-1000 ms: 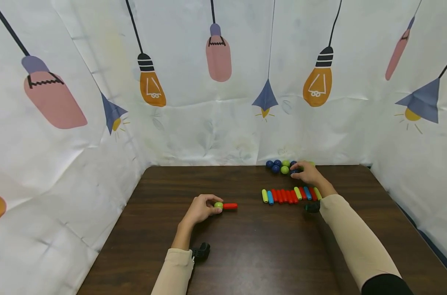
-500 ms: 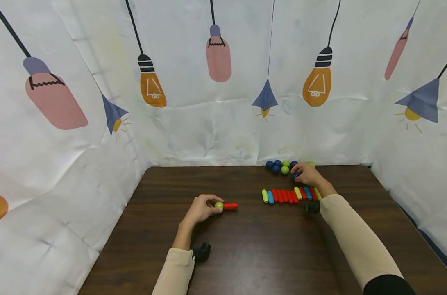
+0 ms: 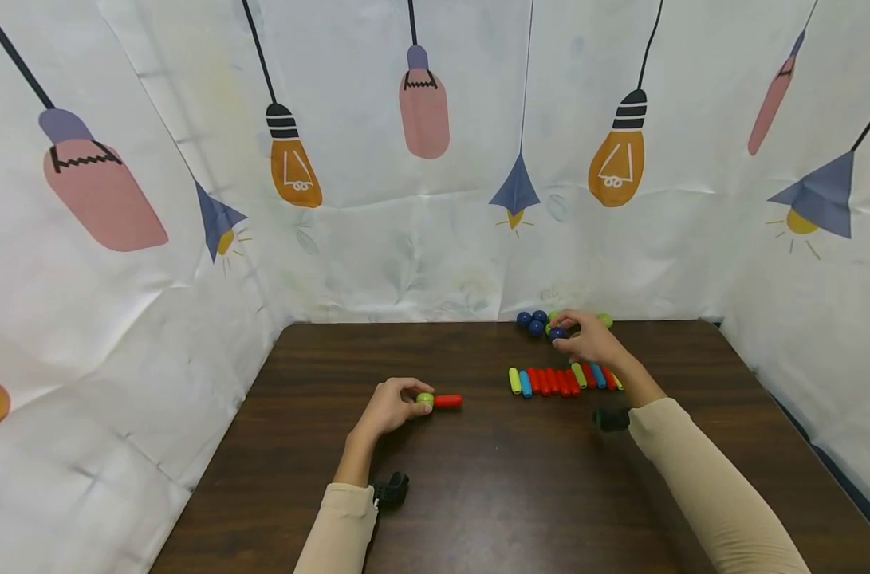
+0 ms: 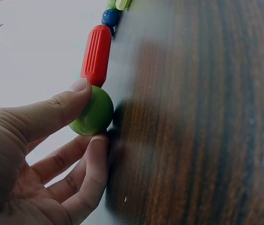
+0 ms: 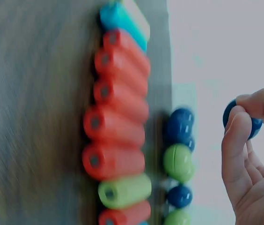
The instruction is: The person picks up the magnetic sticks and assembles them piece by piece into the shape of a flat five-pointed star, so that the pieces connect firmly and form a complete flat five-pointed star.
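My left hand (image 3: 391, 408) pinches a green ball (image 4: 94, 112) between thumb and fingers, low over the table. Against that ball, end to end, sits a red ridged stick (image 4: 96, 55), pointing right in the head view. At the back right my right hand (image 3: 588, 336) holds a dark blue ball (image 5: 253, 126) between thumb and fingertips, lifted off the table in the right wrist view. Behind it are more blue balls (image 3: 536, 328) and green balls (image 5: 178, 161), partly hidden by the hand in the head view.
A row of short sticks, mostly red sticks (image 5: 115, 126) with some yellow-green sticks (image 3: 515, 381) and blue sticks (image 3: 525, 384), lies in front of the balls. The brown table (image 3: 478, 494) meets a white lamp-print curtain (image 3: 435, 239) at its back edge.
My right hand has picked up the dark blue ball and moved a little left with it. The left hand stays where it was with the green ball and red stick.
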{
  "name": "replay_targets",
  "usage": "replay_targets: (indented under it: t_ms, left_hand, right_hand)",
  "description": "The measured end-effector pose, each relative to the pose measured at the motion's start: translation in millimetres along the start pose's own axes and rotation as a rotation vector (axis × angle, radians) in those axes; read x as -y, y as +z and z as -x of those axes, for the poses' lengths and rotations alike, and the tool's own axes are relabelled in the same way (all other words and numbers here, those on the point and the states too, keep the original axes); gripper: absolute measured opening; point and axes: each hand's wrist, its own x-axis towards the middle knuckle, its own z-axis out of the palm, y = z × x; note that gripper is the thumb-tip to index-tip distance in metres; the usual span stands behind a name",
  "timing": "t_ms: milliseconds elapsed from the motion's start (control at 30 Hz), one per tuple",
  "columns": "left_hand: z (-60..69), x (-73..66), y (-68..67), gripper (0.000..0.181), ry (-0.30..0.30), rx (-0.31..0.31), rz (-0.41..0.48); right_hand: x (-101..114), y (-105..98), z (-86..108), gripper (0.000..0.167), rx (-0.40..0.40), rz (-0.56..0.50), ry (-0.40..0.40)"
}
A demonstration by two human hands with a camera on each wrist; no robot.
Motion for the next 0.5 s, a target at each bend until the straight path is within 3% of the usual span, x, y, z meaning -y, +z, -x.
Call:
replay_targets:
  t_ms: [233, 500]
  left_hand:
    - [-0.3, 0.1, 0.3, 0.026, 0.003, 0.002, 0.003]
    - [0.0, -0.5, 0.4, 0.026, -0.002, 0.004, 0.007]
  right_hand:
    - [13.4, 36.1, 19.5, 0.034, 0.044, -0.117, -0.108]
    - [14.2, 93.9, 31.2, 0.031, 0.156, -0.239, -0.088]
